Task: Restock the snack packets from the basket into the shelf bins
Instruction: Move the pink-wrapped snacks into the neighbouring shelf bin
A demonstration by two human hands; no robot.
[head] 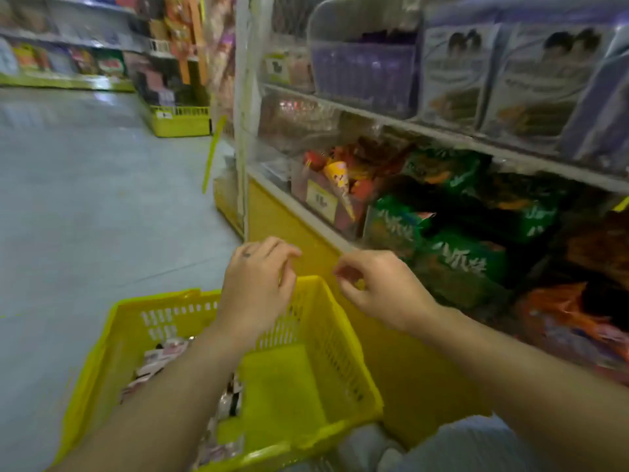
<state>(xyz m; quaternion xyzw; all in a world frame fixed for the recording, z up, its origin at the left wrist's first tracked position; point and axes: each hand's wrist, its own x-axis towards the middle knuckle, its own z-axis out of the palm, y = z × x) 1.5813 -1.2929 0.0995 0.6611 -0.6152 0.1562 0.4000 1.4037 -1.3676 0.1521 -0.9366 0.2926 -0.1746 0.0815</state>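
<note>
A yellow plastic basket (316, 362) stands on the floor at the foot of the shelf. Several pale snack packets (160, 361) lie in its left half, partly hidden by my left forearm. My left hand (257, 284) hovers above the basket's far rim with loosely curled fingers and holds nothing. My right hand (377, 287) floats just right of it, fingers loosely bent, also holding nothing. To the right, clear shelf bins (326, 206) hold red and orange packets, and green packets (452, 257) fill the neighbouring bin.
The yellow shelf base (391, 352) runs right behind the basket. Upper shelves carry purple boxes (456, 73). Grey floor (85, 216) stretches to the left. Another yellow display stand (180, 120) sits further down the aisle. My knees (374, 447) show at the bottom.
</note>
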